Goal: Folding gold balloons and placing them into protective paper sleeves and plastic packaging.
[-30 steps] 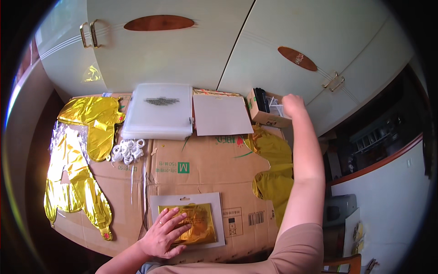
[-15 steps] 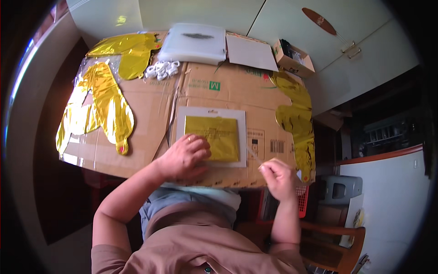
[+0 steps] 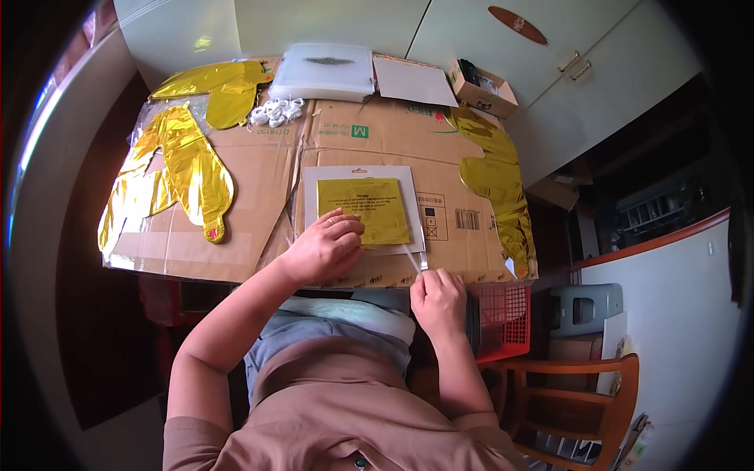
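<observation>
Packet (image 3: 377, 212) flat, gold, dark-printed, atop pale card (image 3: 385, 172).

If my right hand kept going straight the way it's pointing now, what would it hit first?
Your right hand would probably meet the lower right corner of the pale grey rectangular card under the yellow foil packet, though depth is unclear.

Gold packet (image 3: 385, 225), pale grey card (image 3: 334, 172), green-marked brown cardboard (image 3: 389, 143), red basket (image 3: 516, 318)

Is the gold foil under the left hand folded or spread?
Folded: the gold foil makes a compact rectangle on the pale card, partly under the left hand.
</observation>
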The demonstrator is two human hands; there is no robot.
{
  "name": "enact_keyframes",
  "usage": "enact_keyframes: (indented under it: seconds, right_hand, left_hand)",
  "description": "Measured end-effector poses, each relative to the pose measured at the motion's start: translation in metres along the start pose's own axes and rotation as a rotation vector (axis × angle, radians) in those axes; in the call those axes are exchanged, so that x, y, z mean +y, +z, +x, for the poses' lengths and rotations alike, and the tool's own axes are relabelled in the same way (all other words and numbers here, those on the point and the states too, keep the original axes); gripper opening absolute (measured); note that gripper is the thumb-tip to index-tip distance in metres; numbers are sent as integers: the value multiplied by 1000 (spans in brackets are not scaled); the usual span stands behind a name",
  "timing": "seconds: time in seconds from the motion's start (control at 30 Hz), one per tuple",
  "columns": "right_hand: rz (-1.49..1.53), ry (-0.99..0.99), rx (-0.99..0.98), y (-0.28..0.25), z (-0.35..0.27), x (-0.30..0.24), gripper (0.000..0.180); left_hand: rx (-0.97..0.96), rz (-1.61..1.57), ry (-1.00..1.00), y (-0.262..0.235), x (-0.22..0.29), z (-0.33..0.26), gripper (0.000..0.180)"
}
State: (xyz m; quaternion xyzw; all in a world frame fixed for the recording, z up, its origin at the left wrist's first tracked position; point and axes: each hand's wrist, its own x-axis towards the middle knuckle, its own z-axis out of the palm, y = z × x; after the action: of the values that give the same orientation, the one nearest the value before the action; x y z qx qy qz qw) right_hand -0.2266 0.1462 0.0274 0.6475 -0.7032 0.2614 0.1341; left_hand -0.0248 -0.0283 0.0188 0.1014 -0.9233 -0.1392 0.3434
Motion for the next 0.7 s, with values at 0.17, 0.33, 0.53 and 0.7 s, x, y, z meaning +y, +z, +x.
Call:
enact_keyframes:
  seconds: [0.17,0.33,0.53,0.7]
  right_hand:
    - [-92,39,22,8,4,-6,16]
    - [-169,109,-36,8,12,-6,18]
    - [-198,45,-49,19,38,-1,22]
    - [-126,-23,-34,22,39,10,19]
  left_hand:
    - [-31,-1,-16,2,-2,-4,14]
    - [-45,15,-8,3,-3,-4,17]
    - [-47,-35,-39,0,0,-2,19]
    - [-52,-47,-41,1,-3,-4,19]
